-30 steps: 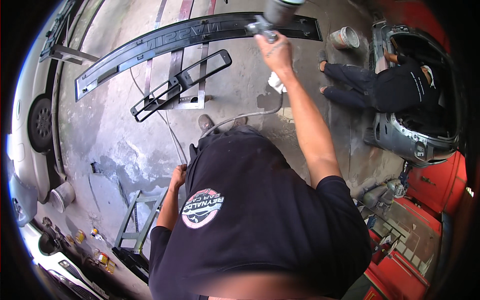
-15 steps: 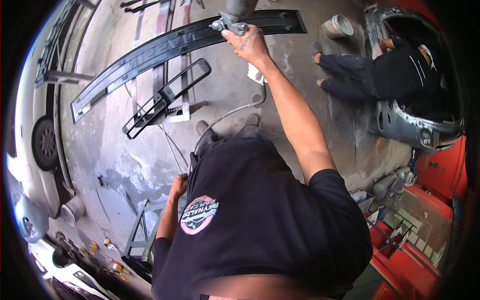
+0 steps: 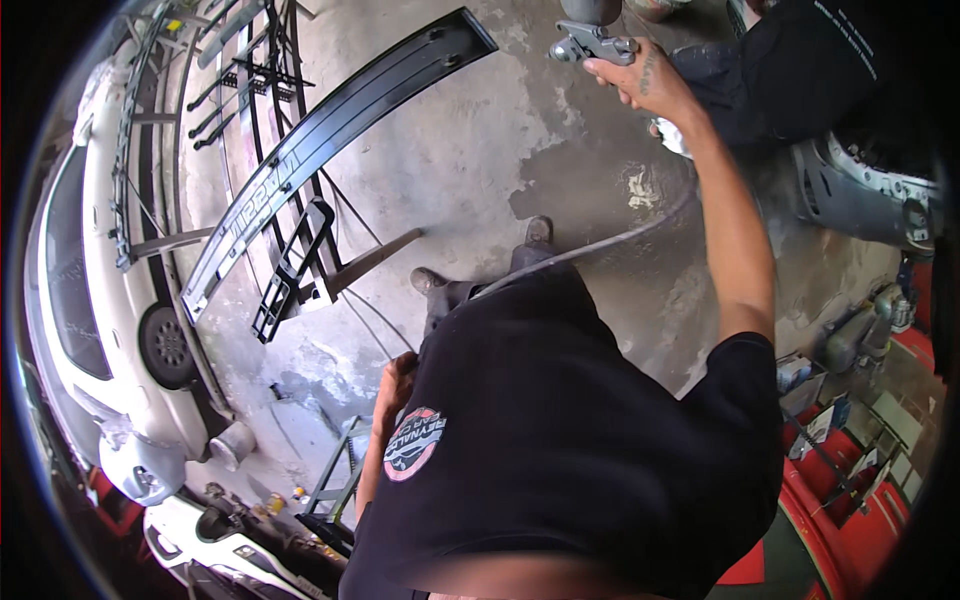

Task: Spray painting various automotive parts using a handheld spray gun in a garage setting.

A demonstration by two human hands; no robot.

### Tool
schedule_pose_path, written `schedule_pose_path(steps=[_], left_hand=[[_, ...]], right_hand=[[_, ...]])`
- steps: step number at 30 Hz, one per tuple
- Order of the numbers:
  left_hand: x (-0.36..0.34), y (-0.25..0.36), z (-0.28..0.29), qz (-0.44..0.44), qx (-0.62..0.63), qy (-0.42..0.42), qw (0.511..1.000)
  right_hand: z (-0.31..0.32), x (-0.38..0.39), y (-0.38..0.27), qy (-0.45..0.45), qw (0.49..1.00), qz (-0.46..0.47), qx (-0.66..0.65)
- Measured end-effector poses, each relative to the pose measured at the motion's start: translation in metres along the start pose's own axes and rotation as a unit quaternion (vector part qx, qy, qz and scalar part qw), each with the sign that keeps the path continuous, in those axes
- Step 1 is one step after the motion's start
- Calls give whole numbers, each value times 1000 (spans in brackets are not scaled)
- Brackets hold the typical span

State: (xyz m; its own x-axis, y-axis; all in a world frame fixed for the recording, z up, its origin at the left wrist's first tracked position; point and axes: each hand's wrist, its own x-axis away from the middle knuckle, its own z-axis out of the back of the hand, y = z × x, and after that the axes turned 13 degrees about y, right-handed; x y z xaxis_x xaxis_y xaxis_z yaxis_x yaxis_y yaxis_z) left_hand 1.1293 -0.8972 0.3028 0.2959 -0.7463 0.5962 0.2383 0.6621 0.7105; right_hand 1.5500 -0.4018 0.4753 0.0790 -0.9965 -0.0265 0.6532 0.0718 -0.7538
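Observation:
My right hand (image 3: 650, 80) is raised at the upper right, wrapped round a metal spray gun (image 3: 595, 45) with a grey cup on top. Below the wrist hangs a white cloth or paper (image 3: 672, 138). A grey hose (image 3: 580, 252) curves from there to my waist. My left hand (image 3: 397, 380) is low beside my left hip, fingers closed round a thin stretch of hose, partly hidden by my shirt. A long glossy black panel (image 3: 350, 115) with raised lettering lies across a stand to the left of the gun. Beside it rests a smaller black slotted frame (image 3: 295, 265).
A person in dark clothes (image 3: 820, 70) bends close to my right hand, by a grey bumper (image 3: 870, 190). At left stand a white car (image 3: 90, 270) and a bucket (image 3: 232, 445). Metal stand legs (image 3: 375, 262) jut near my feet. Red cabinets (image 3: 850, 530) are lower right.
The spray gun has moved right, from over the long panel to beyond its far end. My view has turned, so the panel and stand appear further left. Both hands keep their grip.

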Motion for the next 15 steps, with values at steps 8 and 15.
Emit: schedule_pose_path(steps=[8, 15], left_hand=[[-20, 98, -76, -22, -188, 10, 982], [-50, 114, -101, -32, -195, 74, 978]], right_hand=[[32, -76, 57, -55, 997, 53, -8], [-24, -179, 31, 127, 935, 328, -51]])
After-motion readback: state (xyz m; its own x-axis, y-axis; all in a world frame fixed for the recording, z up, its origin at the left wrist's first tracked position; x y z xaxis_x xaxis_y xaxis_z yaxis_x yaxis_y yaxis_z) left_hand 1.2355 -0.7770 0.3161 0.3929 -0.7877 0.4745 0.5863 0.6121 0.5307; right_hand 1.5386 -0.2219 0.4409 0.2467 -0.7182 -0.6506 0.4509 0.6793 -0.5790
